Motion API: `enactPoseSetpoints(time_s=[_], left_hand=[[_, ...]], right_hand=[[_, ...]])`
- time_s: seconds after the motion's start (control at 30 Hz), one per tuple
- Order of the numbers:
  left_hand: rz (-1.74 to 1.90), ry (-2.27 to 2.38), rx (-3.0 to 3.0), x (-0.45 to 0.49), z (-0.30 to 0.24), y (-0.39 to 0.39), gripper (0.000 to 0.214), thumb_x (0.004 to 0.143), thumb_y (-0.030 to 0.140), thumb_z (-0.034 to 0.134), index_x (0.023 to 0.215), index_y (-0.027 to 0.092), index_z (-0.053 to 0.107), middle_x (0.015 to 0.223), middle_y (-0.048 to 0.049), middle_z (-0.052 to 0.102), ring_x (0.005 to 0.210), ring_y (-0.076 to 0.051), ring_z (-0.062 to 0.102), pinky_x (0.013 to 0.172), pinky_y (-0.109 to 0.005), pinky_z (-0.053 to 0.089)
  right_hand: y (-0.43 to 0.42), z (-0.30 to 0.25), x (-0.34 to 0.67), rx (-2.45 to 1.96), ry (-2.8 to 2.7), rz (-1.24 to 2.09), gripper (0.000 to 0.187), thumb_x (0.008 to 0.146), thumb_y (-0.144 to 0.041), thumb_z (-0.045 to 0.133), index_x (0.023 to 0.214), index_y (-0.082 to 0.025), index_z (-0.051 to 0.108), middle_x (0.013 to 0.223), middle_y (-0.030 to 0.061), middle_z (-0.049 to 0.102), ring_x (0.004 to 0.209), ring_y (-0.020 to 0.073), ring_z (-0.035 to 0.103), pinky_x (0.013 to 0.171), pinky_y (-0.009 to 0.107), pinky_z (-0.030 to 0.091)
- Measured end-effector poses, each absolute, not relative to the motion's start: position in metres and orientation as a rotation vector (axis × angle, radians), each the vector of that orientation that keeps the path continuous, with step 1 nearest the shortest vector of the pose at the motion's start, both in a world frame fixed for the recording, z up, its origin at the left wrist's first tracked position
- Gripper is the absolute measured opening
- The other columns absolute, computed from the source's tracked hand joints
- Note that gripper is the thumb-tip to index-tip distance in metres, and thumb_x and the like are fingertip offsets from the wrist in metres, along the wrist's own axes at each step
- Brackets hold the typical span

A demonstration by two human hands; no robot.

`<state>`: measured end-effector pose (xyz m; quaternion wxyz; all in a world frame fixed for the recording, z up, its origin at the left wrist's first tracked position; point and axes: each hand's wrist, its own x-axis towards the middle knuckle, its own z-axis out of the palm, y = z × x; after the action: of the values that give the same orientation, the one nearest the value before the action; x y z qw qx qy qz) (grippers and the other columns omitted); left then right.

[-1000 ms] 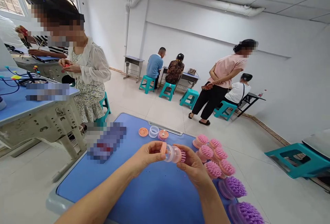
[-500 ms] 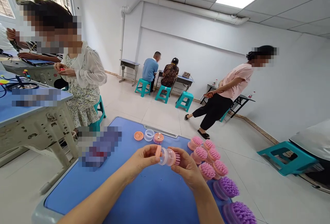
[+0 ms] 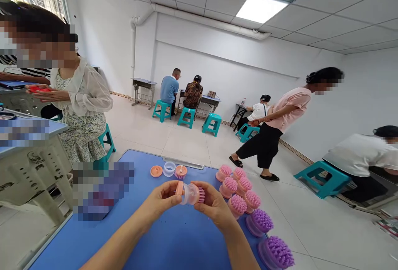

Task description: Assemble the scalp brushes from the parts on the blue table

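Above the blue table (image 3: 174, 245), both my hands hold a small pink brush (image 3: 189, 194) with a clear middle. My left hand (image 3: 161, 199) pinches its orange-pink cap end. My right hand (image 3: 213, 204) grips the bristle end. Beyond them lie an orange cap (image 3: 156, 171), a clear ring (image 3: 169, 169) and a pink bristle head (image 3: 180, 172). To the right stand several finished pink brushes (image 3: 238, 191) and two purple brushes (image 3: 267, 237).
A blurred dark object (image 3: 99, 189) lies at the table's left. A seated person in a white blouse (image 3: 77, 108) works at the left desk (image 3: 25, 137). A person in pink (image 3: 280, 121) stands on the floor ahead. Others sit on teal stools (image 3: 211, 123).
The view has swung right and slightly up. My hands keep hold of the brush and have drawn a little closer together. The standing person in pink has shifted in the view.
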<state>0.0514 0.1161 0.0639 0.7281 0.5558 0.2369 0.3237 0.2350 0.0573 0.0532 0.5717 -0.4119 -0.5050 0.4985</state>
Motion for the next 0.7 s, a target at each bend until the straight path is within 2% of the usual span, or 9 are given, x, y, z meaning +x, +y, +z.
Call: enactPoseSetpoints(time_s=[0.13, 0.4, 0.7], left_hand=[[0.721, 0.532, 1.212, 0.052, 0.064, 0.116, 0.045, 0.064, 0.041, 0.070, 0.103, 0.020, 0.061, 0.104, -0.0060, 0.067, 0.103, -0.027, 0.055, 0.092, -0.039, 0.038], [0.689, 0.559, 1.230, 0.051, 0.066, 0.118, 0.047, 0.068, 0.042, 0.068, 0.108, 0.019, 0.060, 0.112, -0.0074, 0.063, 0.109, -0.029, 0.052, 0.096, -0.041, 0.035], [0.650, 0.504, 1.235, 0.051, 0.063, 0.122, 0.046, 0.069, 0.038, 0.068, 0.112, 0.022, 0.059, 0.112, -0.0056, 0.064, 0.110, -0.027, 0.052, 0.098, -0.040, 0.034]], right_hand=[[0.057, 0.054, 0.235, -0.960, -1.216, 1.170, 0.045, 0.060, -0.020, 0.075, 0.102, -0.025, 0.059, 0.089, 0.0011, 0.059, 0.076, 0.0139, 0.053, 0.062, 0.025, 0.044], [0.058, 0.049, 0.237, -0.973, -1.336, 1.045, 0.045, 0.064, -0.018, 0.072, 0.105, -0.026, 0.056, 0.102, 0.0019, 0.059, 0.090, 0.0169, 0.055, 0.077, 0.030, 0.047], [0.051, 0.061, 0.231, -1.160, -1.613, 0.569, 0.048, 0.067, -0.005, 0.063, 0.109, -0.027, 0.055, 0.116, 0.0036, 0.054, 0.107, 0.0191, 0.052, 0.088, 0.033, 0.046]])
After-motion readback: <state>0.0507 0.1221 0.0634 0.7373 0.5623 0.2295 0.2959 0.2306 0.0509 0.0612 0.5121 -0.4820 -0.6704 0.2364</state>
